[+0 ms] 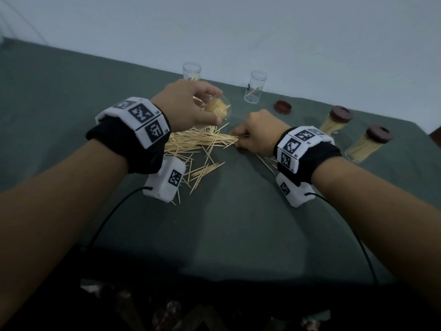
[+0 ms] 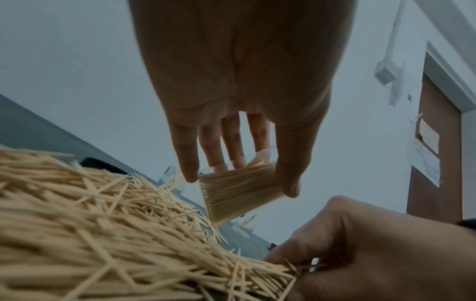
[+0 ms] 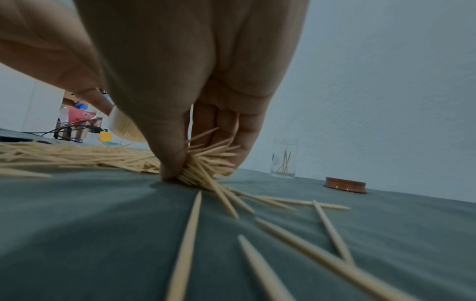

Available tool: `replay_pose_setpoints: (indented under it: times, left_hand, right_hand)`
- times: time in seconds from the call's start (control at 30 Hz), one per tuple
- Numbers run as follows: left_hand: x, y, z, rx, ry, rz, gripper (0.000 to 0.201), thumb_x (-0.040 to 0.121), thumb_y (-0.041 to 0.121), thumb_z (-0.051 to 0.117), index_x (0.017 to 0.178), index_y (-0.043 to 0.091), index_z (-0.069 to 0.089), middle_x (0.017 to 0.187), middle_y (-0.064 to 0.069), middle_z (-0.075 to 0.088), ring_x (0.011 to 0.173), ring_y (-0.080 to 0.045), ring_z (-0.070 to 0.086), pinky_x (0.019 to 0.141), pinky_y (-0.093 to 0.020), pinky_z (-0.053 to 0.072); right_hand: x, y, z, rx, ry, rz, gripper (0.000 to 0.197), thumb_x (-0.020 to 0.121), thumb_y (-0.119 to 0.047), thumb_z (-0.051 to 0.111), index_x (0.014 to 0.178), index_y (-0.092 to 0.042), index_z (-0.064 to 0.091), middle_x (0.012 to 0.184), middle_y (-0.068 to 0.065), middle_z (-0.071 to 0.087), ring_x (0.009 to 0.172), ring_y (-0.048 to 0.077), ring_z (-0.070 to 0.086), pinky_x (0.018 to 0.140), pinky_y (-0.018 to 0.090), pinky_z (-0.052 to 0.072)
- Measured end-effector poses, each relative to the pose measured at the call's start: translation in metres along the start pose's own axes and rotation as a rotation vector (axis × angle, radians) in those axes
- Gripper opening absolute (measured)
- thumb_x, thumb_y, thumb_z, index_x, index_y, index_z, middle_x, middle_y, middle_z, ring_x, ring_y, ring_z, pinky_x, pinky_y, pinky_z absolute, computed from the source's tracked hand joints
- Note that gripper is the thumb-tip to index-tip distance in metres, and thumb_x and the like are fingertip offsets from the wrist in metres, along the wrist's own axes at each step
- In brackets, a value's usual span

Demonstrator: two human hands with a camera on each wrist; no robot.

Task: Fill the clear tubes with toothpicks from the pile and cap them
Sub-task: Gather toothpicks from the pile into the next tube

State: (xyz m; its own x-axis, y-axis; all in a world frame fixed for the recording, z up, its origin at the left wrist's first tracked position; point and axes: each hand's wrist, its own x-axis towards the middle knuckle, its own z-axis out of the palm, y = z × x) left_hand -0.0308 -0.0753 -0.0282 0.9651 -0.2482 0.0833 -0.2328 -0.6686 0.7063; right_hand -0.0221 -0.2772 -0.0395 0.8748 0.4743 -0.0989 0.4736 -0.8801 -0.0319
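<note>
My left hand (image 1: 191, 106) holds a clear tube (image 1: 218, 108) packed with toothpicks, tilted on its side above the pile, its mouth toward me. In the left wrist view the thumb and fingers grip that tube (image 2: 239, 191) from both sides. A pile of toothpicks (image 1: 198, 142) lies on the grey-green cloth. My right hand (image 1: 253, 134) is down at the pile's right end, and in the right wrist view the thumb and fingers (image 3: 170, 154) pinch a bundle of toothpicks (image 3: 206, 163) against the cloth.
Two upright clear tubes (image 1: 191, 71) (image 1: 254, 89) with a few toothpicks stand at the back. A loose brown cap (image 1: 282, 107) lies to their right. Two filled, capped tubes (image 1: 335, 121) (image 1: 367, 144) stand at far right. Loose toothpicks (image 1: 202, 173) are scattered toward me.
</note>
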Motion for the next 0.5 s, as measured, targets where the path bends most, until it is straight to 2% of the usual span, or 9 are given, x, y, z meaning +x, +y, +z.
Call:
replay_pose_setpoints:
  times: [0.13,0.27,0.37,0.5]
  left_hand:
    - [0.0,0.0,0.0,0.01,-0.003,-0.005,0.061,0.071,0.043,0.082,0.128,0.037,0.059,0.116,0.007,0.062,0.108,-0.01,0.061,0.099,-0.035,0.048]
    - [-0.001,0.002,-0.002,0.065,0.001,0.003,0.063,0.074,0.04,0.081,0.132,0.035,0.057,0.124,0.003,0.062,0.115,-0.009,0.057,0.099,-0.026,0.041]
    - [-0.003,0.004,-0.002,0.125,0.014,0.014,0.065,0.075,0.037,0.081,0.135,0.033,0.056,0.13,-0.001,0.062,0.119,-0.009,0.055,0.096,-0.021,0.034]
    - [-0.003,0.006,-0.002,0.216,0.035,0.015,0.062,0.077,0.033,0.08,0.134,0.033,0.056,0.13,-0.001,0.062,0.119,-0.012,0.054,0.093,-0.02,0.034]
  right_hand:
    - [-0.004,0.01,0.0,0.083,0.01,0.032,0.022,0.089,-0.024,0.065,0.108,-0.029,0.074,0.083,0.003,0.072,0.081,0.016,0.061,0.074,0.026,0.047]
    - [-0.011,0.02,0.001,0.166,0.062,0.063,0.023,0.088,-0.025,0.067,0.109,-0.029,0.074,0.089,0.001,0.074,0.086,0.015,0.065,0.083,0.029,0.05]
    - [-0.016,0.029,0.001,0.209,0.1,0.086,0.024,0.088,-0.023,0.068,0.111,-0.03,0.073,0.093,-0.003,0.075,0.087,0.01,0.066,0.08,0.019,0.046]
    - [-0.026,0.036,-0.002,0.256,0.149,0.088,0.022,0.09,-0.026,0.067,0.112,-0.029,0.073,0.094,-0.004,0.075,0.084,0.007,0.064,0.073,0.012,0.042]
